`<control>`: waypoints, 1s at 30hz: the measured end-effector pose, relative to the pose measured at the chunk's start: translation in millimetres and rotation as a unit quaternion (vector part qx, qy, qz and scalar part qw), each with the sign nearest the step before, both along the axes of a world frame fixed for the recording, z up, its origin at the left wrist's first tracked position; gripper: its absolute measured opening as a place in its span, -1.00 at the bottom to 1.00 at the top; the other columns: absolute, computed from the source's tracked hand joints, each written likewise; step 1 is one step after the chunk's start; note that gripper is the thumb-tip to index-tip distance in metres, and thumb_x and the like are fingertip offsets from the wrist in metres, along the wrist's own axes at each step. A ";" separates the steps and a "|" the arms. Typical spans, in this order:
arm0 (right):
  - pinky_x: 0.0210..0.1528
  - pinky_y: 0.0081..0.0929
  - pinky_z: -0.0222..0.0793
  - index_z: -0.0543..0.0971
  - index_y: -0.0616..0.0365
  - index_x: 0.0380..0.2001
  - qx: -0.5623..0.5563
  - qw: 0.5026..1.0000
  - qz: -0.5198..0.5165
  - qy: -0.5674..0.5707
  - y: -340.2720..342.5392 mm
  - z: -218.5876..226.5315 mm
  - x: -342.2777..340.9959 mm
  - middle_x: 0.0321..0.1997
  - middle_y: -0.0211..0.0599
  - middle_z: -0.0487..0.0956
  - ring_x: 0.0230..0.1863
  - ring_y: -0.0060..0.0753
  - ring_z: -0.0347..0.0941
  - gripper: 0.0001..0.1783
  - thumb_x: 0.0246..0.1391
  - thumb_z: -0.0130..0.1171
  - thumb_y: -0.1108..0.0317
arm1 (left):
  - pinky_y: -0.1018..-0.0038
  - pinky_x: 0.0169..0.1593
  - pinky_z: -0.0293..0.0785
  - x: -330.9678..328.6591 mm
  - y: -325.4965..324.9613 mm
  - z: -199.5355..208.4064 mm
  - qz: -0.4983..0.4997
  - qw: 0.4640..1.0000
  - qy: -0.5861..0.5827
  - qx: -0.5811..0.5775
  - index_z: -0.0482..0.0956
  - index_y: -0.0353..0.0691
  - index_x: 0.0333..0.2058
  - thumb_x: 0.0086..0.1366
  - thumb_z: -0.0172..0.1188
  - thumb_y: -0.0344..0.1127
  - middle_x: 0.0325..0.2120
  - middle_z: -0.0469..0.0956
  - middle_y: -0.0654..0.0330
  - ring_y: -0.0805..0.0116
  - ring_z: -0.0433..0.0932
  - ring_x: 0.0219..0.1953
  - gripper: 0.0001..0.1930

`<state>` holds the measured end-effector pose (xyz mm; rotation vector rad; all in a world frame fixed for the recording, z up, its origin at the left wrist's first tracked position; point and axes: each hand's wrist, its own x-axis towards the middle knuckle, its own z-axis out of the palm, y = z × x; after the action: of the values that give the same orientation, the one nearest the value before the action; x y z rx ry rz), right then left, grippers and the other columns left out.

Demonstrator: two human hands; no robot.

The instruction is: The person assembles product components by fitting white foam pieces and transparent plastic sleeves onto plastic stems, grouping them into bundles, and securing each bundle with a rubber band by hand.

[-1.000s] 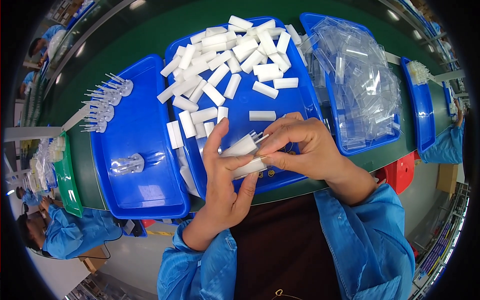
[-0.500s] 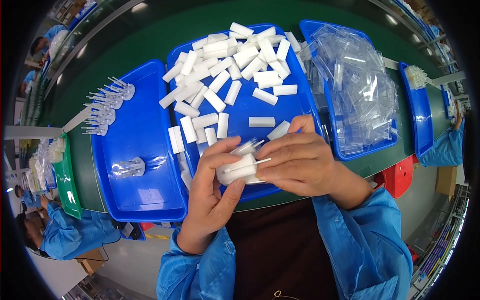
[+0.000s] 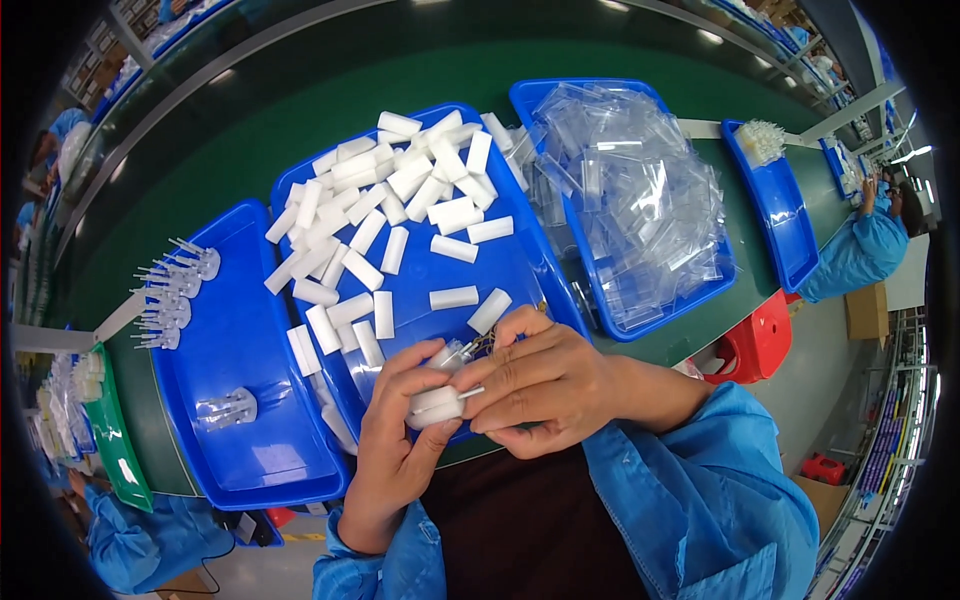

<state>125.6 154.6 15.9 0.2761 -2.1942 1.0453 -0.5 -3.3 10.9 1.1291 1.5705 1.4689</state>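
Between my hands is a white foam piece with thin pale rods and a clear plastic part sticking out of it. My left hand is closed round it, thumb at the near side and fingers over the far side. My right hand has its fingers bent and pressed against the rod end, hiding part of it. Both hands are over the near edge of a blue tray, which holds a heap of white foam blocks. Some blocks lie loose near my left fingers.
A blue tray at the left holds several clear pieces with white rods. Clear plastic sleeves fill another tray to the right. A red stool stands beyond the green table. Co-workers in blue sit at both sides.
The view has turned, so the trays appear shifted left and, mostly, lower. Both hands stay on the foam piece; my right fingers have closed in more around its rod end.
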 end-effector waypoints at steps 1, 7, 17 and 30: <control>-0.26 -0.48 0.19 0.59 -0.01 -0.54 -0.017 0.999 0.027 -0.020 3.0 3.2 1.4 -0.35 -0.51 0.61 -0.15 -0.51 0.55 -0.84 -0.31 0.31 0.47 | 0.41 0.00 0.31 1.3 0.2 2.2 0.002 1.000 -0.014 -0.009 0.40 -0.27 -0.16 0.16 0.16 -0.41 0.05 0.28 -0.08 0.18 0.40 -0.03 -0.73; -0.21 -0.41 0.23 0.58 0.06 -0.42 0.101 0.976 -0.129 -0.142 47.2 31.8 1.8 -0.34 -0.40 0.60 -0.29 -0.38 0.53 -0.84 -0.17 0.28 0.35 | 0.38 0.01 0.31 0.9 1.3 -0.3 0.010 1.000 0.004 -0.002 0.37 -0.25 -0.24 0.20 0.16 -0.29 0.12 0.19 -0.09 0.18 0.36 -0.03 -0.77; -0.15 -0.28 0.24 0.52 0.18 -0.18 0.363 0.736 -0.489 -0.295 94.5 3.4 -25.7 -0.27 -0.26 0.54 -0.21 -0.24 0.43 -0.60 -0.14 0.23 0.27 | 0.34 0.02 0.30 1.8 5.6 -11.4 0.029 0.995 0.076 0.051 0.30 -0.25 -0.21 0.28 0.05 -0.15 0.18 0.04 -0.10 0.17 0.27 0.02 -0.71; -0.02 -0.28 0.12 0.55 0.10 -0.42 0.210 0.922 -0.307 -0.110 63.2 13.0 -30.8 -0.25 -0.32 0.54 -0.11 -0.23 0.38 -0.75 -0.28 0.33 0.38 | 0.38 -0.04 0.31 -1.1 0.8 -11.9 0.084 0.993 0.071 0.033 0.39 -0.29 -0.26 0.20 0.15 -0.33 0.13 0.11 -0.09 0.19 0.32 -0.04 -0.79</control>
<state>94.8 217.8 29.0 -0.3500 -2.4455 0.2642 -1.6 -2.5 -0.9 1.1857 1.7629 1.5901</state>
